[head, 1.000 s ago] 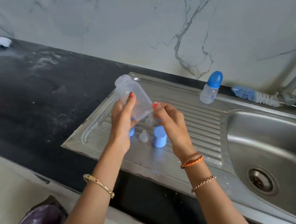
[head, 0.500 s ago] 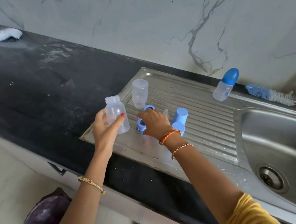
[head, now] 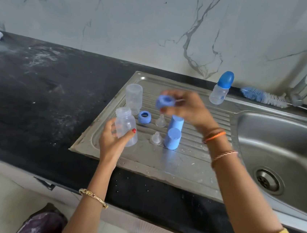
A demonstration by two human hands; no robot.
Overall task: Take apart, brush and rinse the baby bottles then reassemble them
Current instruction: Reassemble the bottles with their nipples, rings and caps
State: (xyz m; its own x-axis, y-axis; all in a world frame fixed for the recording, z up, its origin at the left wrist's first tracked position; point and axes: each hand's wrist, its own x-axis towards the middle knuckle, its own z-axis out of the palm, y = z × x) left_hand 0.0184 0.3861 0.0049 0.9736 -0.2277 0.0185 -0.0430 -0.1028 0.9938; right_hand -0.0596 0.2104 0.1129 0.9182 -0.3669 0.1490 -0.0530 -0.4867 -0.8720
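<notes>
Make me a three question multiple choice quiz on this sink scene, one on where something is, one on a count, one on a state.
1. Where does the bottle brush lie?
A. in the sink basin
B. at the back edge beside the tap
C. on the floor

2. How many blue caps stand on the drainboard?
A. two
B. four
C. none

3. What is the left hand doing?
A. resting flat on the counter
B. gripping a clear open bottle
C. holding a nipple

Answers:
1 B, the brush lies along the wall by the tap.
2 A, two caps stand side by side.
3 B, its fingers wrap the uncapped bottle.
</notes>
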